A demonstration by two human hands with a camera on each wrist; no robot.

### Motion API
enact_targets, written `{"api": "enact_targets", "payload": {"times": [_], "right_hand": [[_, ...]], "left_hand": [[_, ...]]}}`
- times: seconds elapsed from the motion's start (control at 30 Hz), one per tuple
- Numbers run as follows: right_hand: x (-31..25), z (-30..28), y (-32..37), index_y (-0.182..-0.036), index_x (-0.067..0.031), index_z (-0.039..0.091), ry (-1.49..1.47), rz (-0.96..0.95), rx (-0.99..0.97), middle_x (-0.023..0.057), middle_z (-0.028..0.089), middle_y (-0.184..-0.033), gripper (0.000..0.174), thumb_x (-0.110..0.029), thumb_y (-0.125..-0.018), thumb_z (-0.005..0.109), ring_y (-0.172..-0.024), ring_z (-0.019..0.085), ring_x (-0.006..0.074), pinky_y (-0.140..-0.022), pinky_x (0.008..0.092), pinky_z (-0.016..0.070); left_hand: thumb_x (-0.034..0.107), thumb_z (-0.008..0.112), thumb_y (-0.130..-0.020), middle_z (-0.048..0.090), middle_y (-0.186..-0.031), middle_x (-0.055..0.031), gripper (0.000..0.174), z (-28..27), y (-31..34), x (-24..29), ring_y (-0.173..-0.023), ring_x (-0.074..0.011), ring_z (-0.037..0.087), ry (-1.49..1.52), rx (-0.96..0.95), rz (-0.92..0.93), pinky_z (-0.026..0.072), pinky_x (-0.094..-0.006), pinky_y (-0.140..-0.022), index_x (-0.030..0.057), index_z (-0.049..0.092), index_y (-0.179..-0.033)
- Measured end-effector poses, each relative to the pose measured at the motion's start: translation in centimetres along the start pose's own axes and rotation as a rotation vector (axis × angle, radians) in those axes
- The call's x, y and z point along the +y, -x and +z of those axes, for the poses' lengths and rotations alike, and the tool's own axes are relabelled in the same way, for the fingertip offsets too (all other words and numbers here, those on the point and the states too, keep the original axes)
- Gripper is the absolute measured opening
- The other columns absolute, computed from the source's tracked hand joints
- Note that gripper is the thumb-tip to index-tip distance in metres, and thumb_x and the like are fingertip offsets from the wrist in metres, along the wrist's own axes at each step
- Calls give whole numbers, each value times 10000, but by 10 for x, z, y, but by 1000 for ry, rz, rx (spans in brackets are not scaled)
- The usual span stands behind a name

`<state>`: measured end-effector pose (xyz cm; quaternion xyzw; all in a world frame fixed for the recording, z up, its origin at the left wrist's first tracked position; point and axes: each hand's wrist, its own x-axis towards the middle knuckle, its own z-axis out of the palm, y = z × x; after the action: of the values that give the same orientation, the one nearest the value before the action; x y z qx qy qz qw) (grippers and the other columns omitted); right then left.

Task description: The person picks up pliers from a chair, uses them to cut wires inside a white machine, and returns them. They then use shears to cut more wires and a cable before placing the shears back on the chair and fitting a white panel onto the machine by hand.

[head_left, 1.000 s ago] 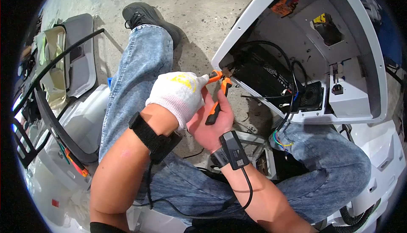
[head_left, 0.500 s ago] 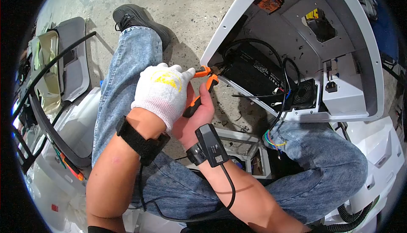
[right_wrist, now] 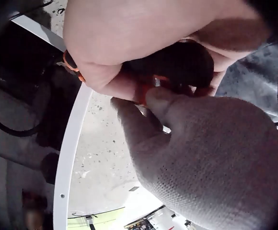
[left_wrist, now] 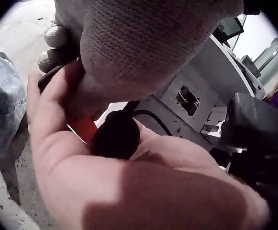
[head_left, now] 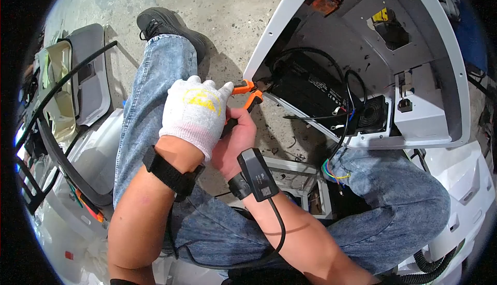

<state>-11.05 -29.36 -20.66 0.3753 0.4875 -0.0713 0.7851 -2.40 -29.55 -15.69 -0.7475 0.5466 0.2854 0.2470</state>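
Orange-and-black pliers [head_left: 253, 100] reach the lower left corner of an open white-rimmed housing [head_left: 279, 26] in the head view; what their dark jaws touch cannot be told. My left hand [head_left: 194, 109], in a white knit glove with yellow print, grips the upper handle. My bare right hand [head_left: 235, 142] curls round the lower handle, just beneath the glove. Close up in the left wrist view, the glove [left_wrist: 139, 48] lies over the bare fingers [left_wrist: 53, 120]. A black handle end [left_wrist: 115, 136] shows between the hands, and part of the grip is hidden.
The housing holds a black unit [head_left: 310, 85], looping black cables and a round fan grille [head_left: 371, 115]. Coloured wires [head_left: 334, 171] hang by the right knee. Grey and white panels [head_left: 93, 72] stand at left; a white metal frame [head_left: 323, 197] lies between the legs.
Both hands and the pliers have shifted left in the head view, as has the housing. The two handles stand closer together, and the lower one slants more.
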Motion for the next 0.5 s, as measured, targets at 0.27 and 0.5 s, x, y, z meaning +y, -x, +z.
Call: {"api": "enact_targets", "payload": {"times": [0.27, 0.5], "right_hand": [[-7, -9, 2, -1108, -98, 561, -4, 36, -63, -46, 434, -663, 381, -152, -746, 453, -642, 425, 87, -683, 271, 403], [-6, -10, 2, -1107, -114, 561, -45, 37, -70, -20, 511, -780, 361, -180, -765, 462, -747, 486, 101, -757, 307, 428]], "left_hand": [[190, 610, -694, 590, -879, -69, 492, 3, 0, 2, -828, -231, 557, -29, -43, -26, 416, -346, -712, 168, 528, -1179], [172, 612, -688, 590, -891, -69, 496, -2, -2, 4, -834, -230, 557, -38, -85, -34, 416, -341, -708, 171, 530, -1177]]}}
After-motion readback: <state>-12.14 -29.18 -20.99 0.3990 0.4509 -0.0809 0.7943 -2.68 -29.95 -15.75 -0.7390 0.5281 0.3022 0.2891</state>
